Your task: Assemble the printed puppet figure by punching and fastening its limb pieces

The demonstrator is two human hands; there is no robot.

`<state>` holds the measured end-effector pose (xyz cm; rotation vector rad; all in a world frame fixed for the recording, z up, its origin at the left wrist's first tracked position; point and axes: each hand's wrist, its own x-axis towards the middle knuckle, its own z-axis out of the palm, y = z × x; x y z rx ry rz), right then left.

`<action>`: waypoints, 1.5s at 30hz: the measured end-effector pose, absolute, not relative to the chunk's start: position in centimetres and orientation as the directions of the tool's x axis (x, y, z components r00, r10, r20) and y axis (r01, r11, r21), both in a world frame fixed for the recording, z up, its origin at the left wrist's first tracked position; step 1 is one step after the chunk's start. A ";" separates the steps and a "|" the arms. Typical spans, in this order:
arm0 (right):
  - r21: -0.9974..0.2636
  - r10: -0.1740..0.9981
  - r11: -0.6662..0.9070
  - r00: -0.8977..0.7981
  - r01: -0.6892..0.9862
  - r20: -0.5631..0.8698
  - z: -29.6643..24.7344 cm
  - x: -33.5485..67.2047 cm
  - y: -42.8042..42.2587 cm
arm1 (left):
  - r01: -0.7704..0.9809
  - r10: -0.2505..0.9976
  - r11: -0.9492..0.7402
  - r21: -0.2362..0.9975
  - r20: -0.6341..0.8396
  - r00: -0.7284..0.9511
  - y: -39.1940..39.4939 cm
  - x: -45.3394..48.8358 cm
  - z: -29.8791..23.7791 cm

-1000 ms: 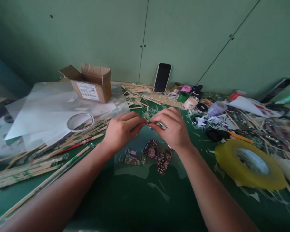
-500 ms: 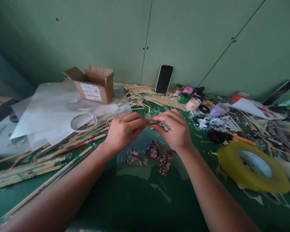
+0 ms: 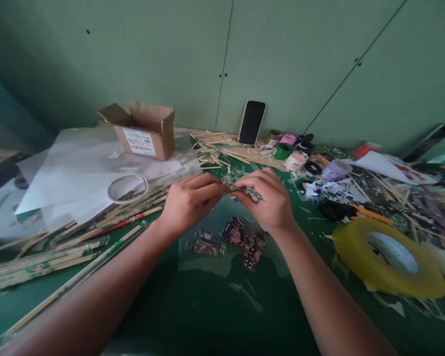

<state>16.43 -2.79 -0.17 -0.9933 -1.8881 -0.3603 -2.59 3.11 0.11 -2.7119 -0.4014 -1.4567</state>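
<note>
My left hand (image 3: 195, 201) and my right hand (image 3: 269, 198) meet at the fingertips above the green table, both closed in a pinch. Between them is a small thin piece with a shiny clear edge (image 3: 237, 191); the fingers cover most of it, so its kind does not show. Below the hands, on a clear plastic sheet (image 3: 203, 267), lie small dark patterned pieces: one in clear wrapping (image 3: 206, 244) at the left, a rounded one (image 3: 234, 230) in the middle and a longer one (image 3: 254, 249) by my right wrist.
An open cardboard box (image 3: 148, 136) stands on white sheets at back left, near a tape ring (image 3: 128, 189). Wooden sticks (image 3: 40, 264) lie along the left. A phone (image 3: 252, 122) leans on the wall. Right are a large yellow tape roll (image 3: 341, 252), orange-handled tool (image 3: 373, 214) and scraps.
Almost nothing differs. Both hands keep the same pinch in the same place, with only a slight shift of the fingertips and of the whole view.
</note>
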 end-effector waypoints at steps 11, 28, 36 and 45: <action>-0.193 0.519 0.615 -0.208 0.764 0.829 -0.2 16.4 -2.9 | 0.251 0.214 -0.964 0.088 0.816 0.537 2.9 -2.7 0.4; -0.188 0.490 0.634 -0.202 0.750 0.848 -0.2 16.3 -2.9 | 0.262 0.204 -0.963 0.067 0.817 0.539 2.9 -2.8 0.4; -0.189 0.485 0.642 -0.203 0.743 0.851 -0.2 16.3 -3.0 | 0.272 0.205 -0.960 0.063 0.820 0.534 2.7 -2.8 0.7; -0.192 0.485 0.643 -0.200 0.741 0.851 -0.2 16.1 -2.8 | 0.255 0.266 -0.956 0.142 0.786 0.559 2.8 -2.8 0.6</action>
